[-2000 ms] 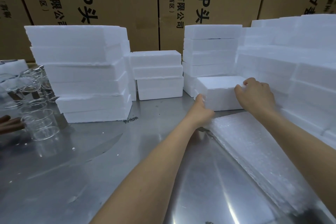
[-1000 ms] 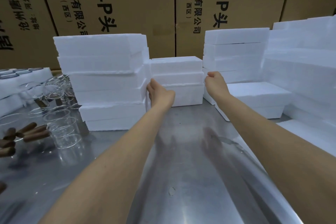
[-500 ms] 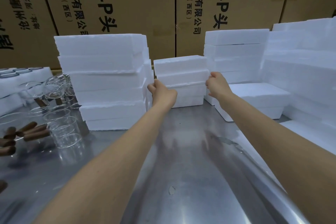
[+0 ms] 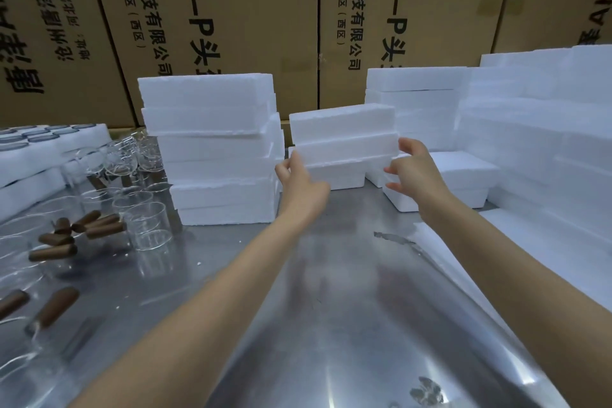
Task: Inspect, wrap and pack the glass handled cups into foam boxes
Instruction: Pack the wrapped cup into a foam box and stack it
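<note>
Head view shows tall brown cardboard cartons [image 4: 231, 26] behind the work surface, printed in large black characters turned sideways; "4.0-P头" and "信科技有限公司", with "(西区)" in smaller type, can be read on two of them, and the print on the cartons at far left and far right is cut off or too skewed to read. On the shiny stainless-steel table [image 4: 331, 325] stands a small stack of white rectangular foam boxes [image 4: 342, 139], their long axes running left to right across the view, long sides facing the person. The left hand [image 4: 299, 177] grips the stack's left end near the lower boxes; the right hand [image 4: 414, 169] sits at its right end, thumb up on the middle box and fingers curled below, so the hands are apart with the stack between them. The top two boxes sit slightly askew over the bottom one. A taller stack of white foam boxes [image 4: 212, 146] stands just to the left, and more white foam blocks [image 4: 530, 129] rise at right. Clear glass cups with brown wooden handles [image 4: 99, 205] crowd the table's left side, handles pointing various ways
</note>
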